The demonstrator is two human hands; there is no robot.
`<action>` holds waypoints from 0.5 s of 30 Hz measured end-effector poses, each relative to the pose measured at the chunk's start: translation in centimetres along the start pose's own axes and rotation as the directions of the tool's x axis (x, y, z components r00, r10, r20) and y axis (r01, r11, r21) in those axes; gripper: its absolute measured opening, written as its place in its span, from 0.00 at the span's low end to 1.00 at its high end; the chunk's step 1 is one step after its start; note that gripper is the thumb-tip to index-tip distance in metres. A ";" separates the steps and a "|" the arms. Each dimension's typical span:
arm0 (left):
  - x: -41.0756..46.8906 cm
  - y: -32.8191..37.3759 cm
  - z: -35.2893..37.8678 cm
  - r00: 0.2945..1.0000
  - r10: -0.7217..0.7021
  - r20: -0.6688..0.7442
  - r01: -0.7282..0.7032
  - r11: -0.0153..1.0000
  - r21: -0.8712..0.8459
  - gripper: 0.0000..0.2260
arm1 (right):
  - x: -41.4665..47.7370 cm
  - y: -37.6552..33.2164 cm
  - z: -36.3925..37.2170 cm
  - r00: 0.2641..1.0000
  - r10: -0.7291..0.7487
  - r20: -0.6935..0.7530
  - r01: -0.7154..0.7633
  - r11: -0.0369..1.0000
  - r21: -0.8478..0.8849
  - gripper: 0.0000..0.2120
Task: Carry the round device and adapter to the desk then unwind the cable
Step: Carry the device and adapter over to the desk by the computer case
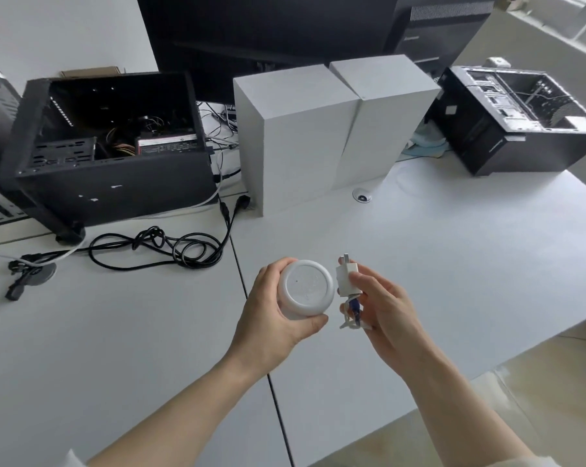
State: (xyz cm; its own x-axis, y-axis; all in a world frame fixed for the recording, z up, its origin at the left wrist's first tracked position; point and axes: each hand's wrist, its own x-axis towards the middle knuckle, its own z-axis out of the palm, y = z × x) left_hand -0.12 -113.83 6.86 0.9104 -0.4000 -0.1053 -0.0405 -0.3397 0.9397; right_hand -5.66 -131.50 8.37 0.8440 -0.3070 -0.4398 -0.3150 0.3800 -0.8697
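Above the white desk (pixel 453 264), the left hand (pixel 268 318) is wrapped around the round white device (pixel 306 287), its flat face turned up toward the camera. The right hand (pixel 379 305) pinches the white adapter (pixel 347 276), long axis near upright, prongs pointing up and away, the bundled cable (pixel 351 315) below. Tugging the tied cable could jerk either piece loose.

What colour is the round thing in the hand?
White all over: the round device, held in the left hand, shows best in the head view.

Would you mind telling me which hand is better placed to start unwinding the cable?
Right. The right hand already pinches the adapter with the bundled cable below it, while the left hand is fully occupied cupping the round device.
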 end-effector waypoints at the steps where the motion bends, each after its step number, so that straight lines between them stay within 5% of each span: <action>1: 0.0 0.4 0.9 1.000 -0.004 -0.007 0.004 1.000 -0.006 0.35 | 0.0 -0.4 -1.0 1.000 0.001 0.007 -0.001 1.000 -0.007 0.11; 15: -0.5 6.0 15.1 0.997 -0.022 -0.072 0.019 0.999 -0.040 0.34 | -0.1 -4.9 -15.2 0.998 -0.001 0.062 0.002 1.000 -0.018 0.12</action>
State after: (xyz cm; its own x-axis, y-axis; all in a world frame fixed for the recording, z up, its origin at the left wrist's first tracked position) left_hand -7.02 -128.48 7.61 0.9383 -0.3303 -0.1021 -0.0069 -0.3132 0.9497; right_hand -10.77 -146.56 9.22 0.8695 -0.2530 -0.4241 -0.3209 0.3634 -0.8746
